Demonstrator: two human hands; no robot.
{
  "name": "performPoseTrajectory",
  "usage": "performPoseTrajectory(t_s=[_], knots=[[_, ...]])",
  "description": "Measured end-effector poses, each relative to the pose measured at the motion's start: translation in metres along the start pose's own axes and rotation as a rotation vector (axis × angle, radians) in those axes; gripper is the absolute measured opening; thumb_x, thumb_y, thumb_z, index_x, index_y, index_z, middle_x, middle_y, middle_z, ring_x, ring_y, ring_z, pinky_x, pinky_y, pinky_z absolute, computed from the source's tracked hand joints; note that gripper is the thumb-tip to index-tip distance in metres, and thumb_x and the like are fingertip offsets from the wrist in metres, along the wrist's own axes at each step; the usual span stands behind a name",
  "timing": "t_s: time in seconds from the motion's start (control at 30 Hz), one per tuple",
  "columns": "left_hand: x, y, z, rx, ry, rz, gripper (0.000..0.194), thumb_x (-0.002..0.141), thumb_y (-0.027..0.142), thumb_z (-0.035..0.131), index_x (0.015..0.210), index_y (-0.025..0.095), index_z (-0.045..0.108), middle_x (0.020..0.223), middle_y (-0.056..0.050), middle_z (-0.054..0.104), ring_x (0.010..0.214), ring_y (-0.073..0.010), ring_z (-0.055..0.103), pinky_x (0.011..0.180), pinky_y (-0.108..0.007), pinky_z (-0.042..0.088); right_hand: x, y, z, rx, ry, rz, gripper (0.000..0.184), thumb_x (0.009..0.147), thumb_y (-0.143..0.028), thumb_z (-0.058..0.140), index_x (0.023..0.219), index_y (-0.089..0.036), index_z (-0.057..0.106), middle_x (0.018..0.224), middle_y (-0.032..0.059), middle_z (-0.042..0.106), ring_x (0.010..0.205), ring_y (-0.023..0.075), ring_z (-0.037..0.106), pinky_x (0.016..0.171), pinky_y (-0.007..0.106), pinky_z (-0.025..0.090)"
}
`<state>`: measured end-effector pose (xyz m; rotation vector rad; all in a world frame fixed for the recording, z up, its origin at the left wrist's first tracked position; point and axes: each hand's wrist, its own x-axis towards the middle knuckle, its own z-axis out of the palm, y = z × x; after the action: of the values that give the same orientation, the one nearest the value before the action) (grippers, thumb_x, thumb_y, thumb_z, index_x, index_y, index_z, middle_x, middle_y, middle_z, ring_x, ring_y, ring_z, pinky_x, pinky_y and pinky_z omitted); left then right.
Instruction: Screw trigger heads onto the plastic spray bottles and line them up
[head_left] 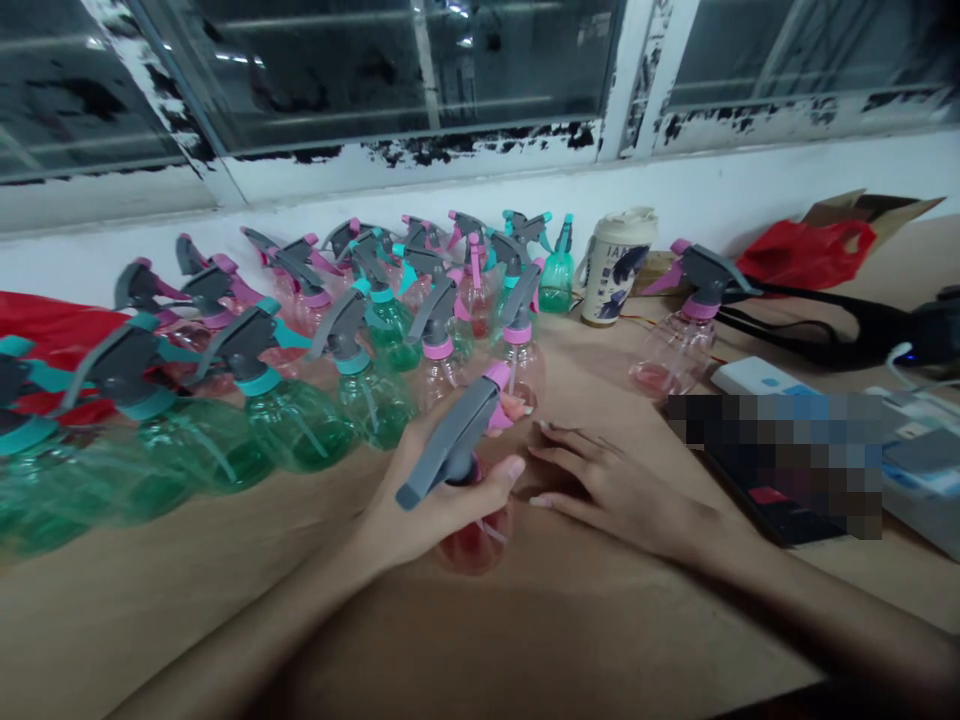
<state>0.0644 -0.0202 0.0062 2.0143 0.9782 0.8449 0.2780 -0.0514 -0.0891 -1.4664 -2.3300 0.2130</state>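
My left hand (420,500) is wrapped round the neck of a pink spray bottle (474,540) with a grey trigger head (450,440), holding it upright on the brown table (300,600). My right hand (607,480) lies flat on the table just right of that bottle, fingers stretched out toward it and holding nothing. Behind them stands a crowd of several green spray bottles (292,420) and pink spray bottles (439,370) with grey heads.
A single pink spray bottle (679,350) stands apart at the right, by a lidded cup (619,265). Black straps (810,320), a white box (757,378), a red bag (810,250) and a cardboard box (870,208) fill the right side. Red cloth (45,320) lies far left.
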Motion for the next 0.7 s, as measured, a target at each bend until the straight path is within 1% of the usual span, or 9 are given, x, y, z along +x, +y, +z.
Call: performPoseTrajectory(t_s=[0.07, 0.1, 0.17, 0.27, 0.33, 0.4, 0.47, 0.57, 0.7], knots=[[0.004, 0.001, 0.005, -0.010, -0.001, 0.056, 0.032, 0.073, 0.028, 0.062, 0.105, 0.025, 0.058, 0.086, 0.000, 0.071, 0.063, -0.0152, 0.064, 0.054, -0.025, 0.052, -0.002, -0.003, -0.011, 0.063, -0.040, -0.019, 0.054, 0.085, -0.052, 0.047, 0.127, -0.019, 0.049, 0.133, 0.0128, 0.049, 0.124, 0.0258, 0.043, 0.102, 0.045, 0.036], [0.006, 0.001, 0.008, -0.024, -0.002, 0.084, 0.031, 0.075, 0.027, 0.062, 0.106, 0.025, 0.057, 0.097, -0.002, 0.070, 0.072, -0.0161, 0.066, 0.060, -0.026, 0.054, -0.004, -0.005, -0.017, 0.100, -0.060, -0.032, 0.054, 0.085, -0.052, 0.048, 0.128, -0.020, 0.048, 0.132, 0.0119, 0.051, 0.123, 0.0252, 0.044, 0.101, 0.044, 0.037], [0.011, 0.003, 0.015, -0.071, -0.013, 0.115, 0.029, 0.077, 0.026, 0.061, 0.106, 0.025, 0.056, 0.106, -0.002, 0.067, 0.083, -0.0172, 0.066, 0.069, -0.029, 0.054, -0.008, -0.010, -0.028, 0.165, -0.088, -0.054, 0.055, 0.084, -0.052, 0.050, 0.130, -0.021, 0.045, 0.131, 0.0104, 0.051, 0.121, 0.0240, 0.046, 0.101, 0.042, 0.038], [0.019, 0.006, 0.026, -0.125, -0.023, 0.105, 0.027, 0.078, 0.024, 0.059, 0.105, 0.022, 0.056, 0.101, -0.003, 0.068, 0.082, -0.0174, 0.066, 0.076, -0.032, 0.053, -0.015, -0.019, -0.040, 0.222, -0.067, -0.039, 0.062, 0.082, -0.053, 0.053, 0.134, -0.023, 0.038, 0.133, 0.0092, 0.050, 0.121, 0.0240, 0.046, 0.100, 0.042, 0.039], [0.024, 0.008, 0.035, -0.131, -0.026, 0.114, 0.029, 0.078, 0.024, 0.058, 0.107, 0.021, 0.055, 0.102, -0.004, 0.067, 0.082, -0.0174, 0.066, 0.078, -0.033, 0.052, -0.019, -0.024, -0.045, 0.237, 0.001, 0.020, 0.066, 0.080, -0.054, 0.055, 0.134, -0.024, 0.035, 0.132, 0.0098, 0.051, 0.120, 0.0267, 0.048, 0.097, 0.044, 0.042], [0.029, 0.009, 0.043, -0.127, -0.044, 0.146, 0.032, 0.080, 0.025, 0.058, 0.111, 0.021, 0.053, 0.103, -0.004, 0.066, 0.079, -0.0164, 0.065, 0.076, -0.032, 0.053, -0.021, -0.028, -0.046, 0.242, 0.084, 0.072, 0.070, 0.077, -0.056, 0.057, 0.134, -0.024, 0.034, 0.130, 0.0107, 0.053, 0.117, 0.0298, 0.051, 0.094, 0.047, 0.045], [0.034, 0.010, 0.052, -0.136, -0.054, 0.189, 0.034, 0.081, 0.026, 0.057, 0.114, 0.023, 0.051, 0.107, -0.004, 0.064, 0.078, -0.0151, 0.064, 0.074, -0.030, 0.052, -0.023, -0.031, -0.046, 0.239, 0.141, 0.096, 0.074, 0.074, -0.057, 0.059, 0.135, -0.023, 0.032, 0.128, 0.0113, 0.054, 0.115, 0.0312, 0.052, 0.091, 0.047, 0.047], [0.040, 0.011, 0.065, -0.148, -0.032, 0.226, 0.032, 0.082, 0.025, 0.058, 0.113, 0.023, 0.051, 0.113, -0.003, 0.062, 0.081, -0.0146, 0.064, 0.076, -0.029, 0.052, -0.023, -0.032, -0.042, 0.235, 0.187, 0.152, 0.081, 0.071, -0.059, 0.060, 0.136, -0.020, 0.030, 0.126, 0.0134, 0.055, 0.112, 0.0316, 0.054, 0.088, 0.046, 0.049], [0.045, 0.016, 0.079, -0.170, -0.008, 0.215, 0.032, 0.081, 0.025, 0.060, 0.111, 0.022, 0.052, 0.115, -0.005, 0.061, 0.092, -0.0166, 0.063, 0.083, -0.031, 0.051, -0.021, -0.032, -0.037, 0.233, 0.294, 0.152, 0.080, 0.073, -0.059, 0.059, 0.133, -0.015, 0.030, 0.129, 0.0162, 0.050, 0.119, 0.0308, 0.047, 0.095, 0.046, 0.043]])
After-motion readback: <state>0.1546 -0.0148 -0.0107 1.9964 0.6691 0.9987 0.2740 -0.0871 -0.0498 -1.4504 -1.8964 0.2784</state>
